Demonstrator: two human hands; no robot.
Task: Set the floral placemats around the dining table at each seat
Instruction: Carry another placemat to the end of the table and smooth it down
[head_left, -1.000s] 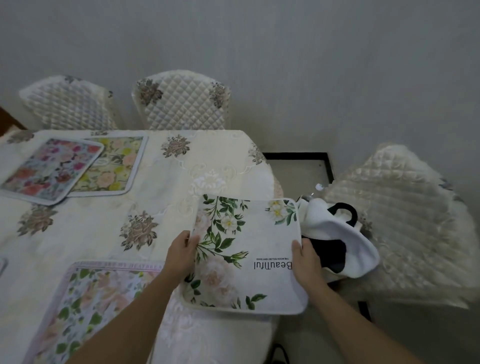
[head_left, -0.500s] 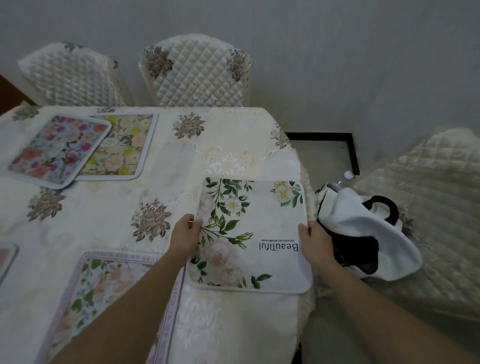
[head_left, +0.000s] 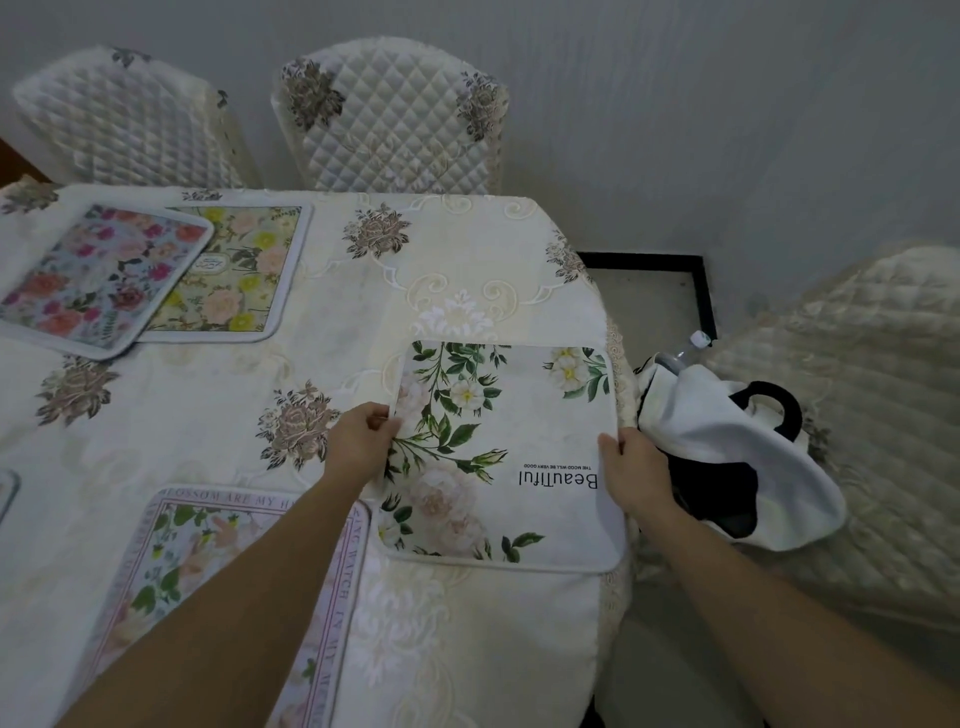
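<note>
Pinching its side edges with curled fingers, the left hand (head_left: 358, 448) and right hand (head_left: 632, 472) hold the white placemat (head_left: 511, 415) flat on the table (head_left: 467, 249) between them. Beyond the left fingers, a pink-flowered placemat (head_left: 98, 280) overlaps a yellow-flowered placemat (head_left: 244, 283).

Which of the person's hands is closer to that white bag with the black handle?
The right hand. It holds the right edge of the white placemat, just beside the white bag. The left hand holds the opposite edge, across the mat from the bag.
</note>
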